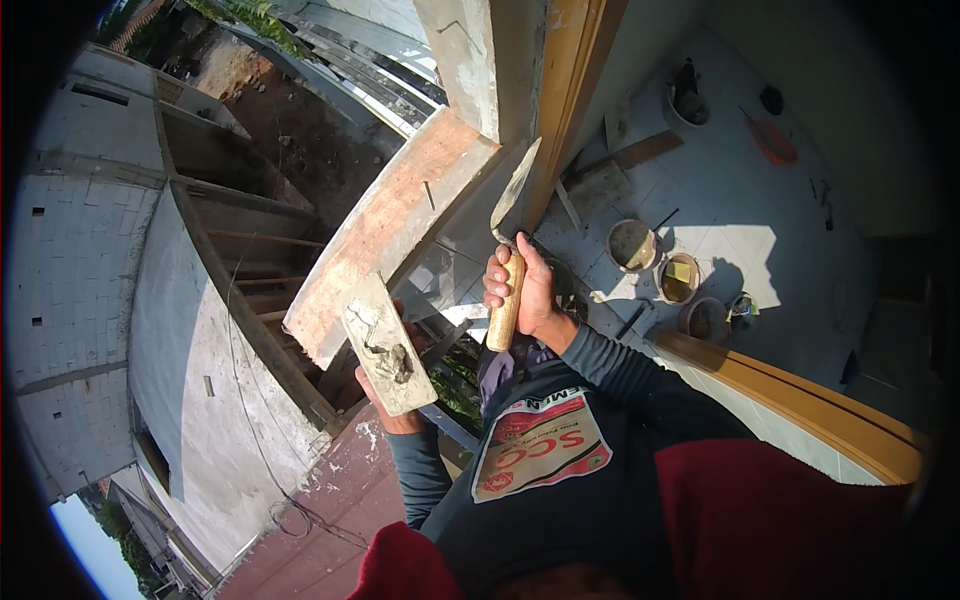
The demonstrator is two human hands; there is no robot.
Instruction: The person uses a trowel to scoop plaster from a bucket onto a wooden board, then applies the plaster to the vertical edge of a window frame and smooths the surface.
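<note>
My right hand [535, 292] is closed around the wooden handle of a pointing trowel [514, 190], its narrow, mortar-smeared blade tilted up beside the door or window frame. Lower and to the left, my left hand [404, 422] grips a flat rectangular plasterer's float [372, 318] from below; the board hides most of its fingers. A small lump of wet grey mortar [396, 366] lies on the board's upturned face. Just beyond the board runs a concrete ledge [385, 222] with a rough reddish top and a short dark rod or nail on it.
Several buckets [632, 246] stand on the tiled floor to the right, near a red basin [772, 142] and a loose plank [648, 150]. A wooden frame [574, 90] borders the opening. On the left, a curved grey wall [205, 330] and a thin cable lie outside, with lower ground beyond.
</note>
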